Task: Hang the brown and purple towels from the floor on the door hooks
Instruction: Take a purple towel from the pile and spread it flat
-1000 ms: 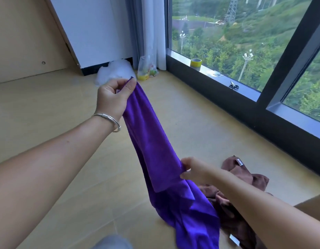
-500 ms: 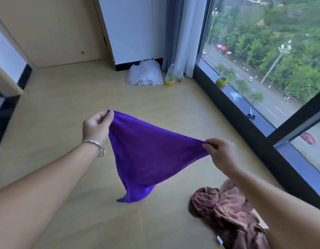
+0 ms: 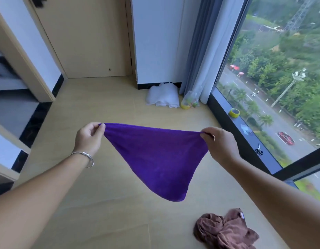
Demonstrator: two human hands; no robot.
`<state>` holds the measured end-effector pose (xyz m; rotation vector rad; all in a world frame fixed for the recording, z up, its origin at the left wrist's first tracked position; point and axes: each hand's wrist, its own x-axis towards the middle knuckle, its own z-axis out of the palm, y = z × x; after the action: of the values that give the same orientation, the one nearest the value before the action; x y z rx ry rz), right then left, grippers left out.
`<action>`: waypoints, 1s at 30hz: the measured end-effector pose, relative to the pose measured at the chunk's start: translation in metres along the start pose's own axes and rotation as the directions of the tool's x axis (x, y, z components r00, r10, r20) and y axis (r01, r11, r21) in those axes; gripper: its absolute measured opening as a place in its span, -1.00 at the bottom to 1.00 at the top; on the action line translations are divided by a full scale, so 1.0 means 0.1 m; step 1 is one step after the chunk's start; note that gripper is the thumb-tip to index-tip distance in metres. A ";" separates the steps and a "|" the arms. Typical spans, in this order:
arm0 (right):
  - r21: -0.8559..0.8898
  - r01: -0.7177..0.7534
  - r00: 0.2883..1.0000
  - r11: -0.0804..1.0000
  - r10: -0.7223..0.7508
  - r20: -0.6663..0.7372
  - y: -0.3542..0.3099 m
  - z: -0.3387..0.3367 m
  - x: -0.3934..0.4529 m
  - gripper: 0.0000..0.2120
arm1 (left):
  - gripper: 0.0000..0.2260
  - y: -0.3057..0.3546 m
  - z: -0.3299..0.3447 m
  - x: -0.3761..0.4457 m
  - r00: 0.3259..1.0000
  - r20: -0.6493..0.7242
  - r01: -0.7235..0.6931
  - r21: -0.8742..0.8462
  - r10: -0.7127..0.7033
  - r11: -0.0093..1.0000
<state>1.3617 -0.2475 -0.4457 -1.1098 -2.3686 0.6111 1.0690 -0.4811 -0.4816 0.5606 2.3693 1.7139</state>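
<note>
While the wooden floor [image 3: 105, 203] fills most of the view, a tall window [image 3: 281, 87] runs down the right side above a dark sill [image 3: 245, 133], and a pale wooden door [image 3: 87, 36] stands closed at the far end beside a white wall panel [image 3: 153, 38]. Grey and white curtains [image 3: 202, 47] hang in the corner.

The purple towel [image 3: 155, 157] is stretched in the air between both hands, its top edge drawn nearly straight and the rest sagging to a rounded point below, clear of the floor. The brown towel [image 3: 225, 230] lies crumpled on the floor at the lower right, well apart from the purple one, with a small label showing at its upper edge.

The left hand [image 3: 89, 137] pinches one corner of the purple towel, its grip pressed together with thumb and curled fingers; a silver bracelet [image 3: 85, 157] sits on that wrist. The right hand [image 3: 220, 142] pinches the opposite corner in the same tight grip.

Against the far wall lie a white bundle [image 3: 163, 96] and, just beside it, a clear bag [image 3: 190, 101]. On the sill rest a yellow tape roll [image 3: 234, 112] and, nearer, scissors [image 3: 259, 150].
</note>
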 end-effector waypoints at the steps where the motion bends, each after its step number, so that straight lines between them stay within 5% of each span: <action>1: 0.011 0.004 1.000 1.000 -0.004 0.007 -0.03 0.04 -0.02 -0.90 | -0.90 -0.03 -0.08 -0.03 1.000 -0.004 -0.002 0.008 0.002 1.000; 10: 0.158 -0.047 0.981 0.986 0.016 0.194 0.36 0.71 -1.17 -0.90 | -0.84 -0.93 -0.70 -1.24 0.987 0.005 0.159 0.091 -0.160 0.983; 15: 0.069 -0.071 0.932 0.995 0.042 0.360 0.90 1.18 -2.39 -0.94 | -0.81 -1.74 -0.93 -2.53 0.953 -0.016 0.303 0.138 -0.304 0.943; 24: -0.046 -0.175 0.814 0.984 0.170 0.556 1.72 1.82 -4.61 -0.96 | -0.84 -3.29 -1.18 -4.61 0.832 0.050 0.530 0.223 -0.552 0.818; 30: -0.177 -0.229 0.673 0.957 0.287 0.682 2.22 2.26 -5.69 -0.91 | -0.79 -4.24 -1.22 -5.36 0.750 0.124 0.600 0.286 -0.650 0.747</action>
<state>1.6922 -0.6148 -0.8709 -1.4574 -2.8974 1.2468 1.4316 -0.9133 -0.8859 -0.0555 2.2363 1.0273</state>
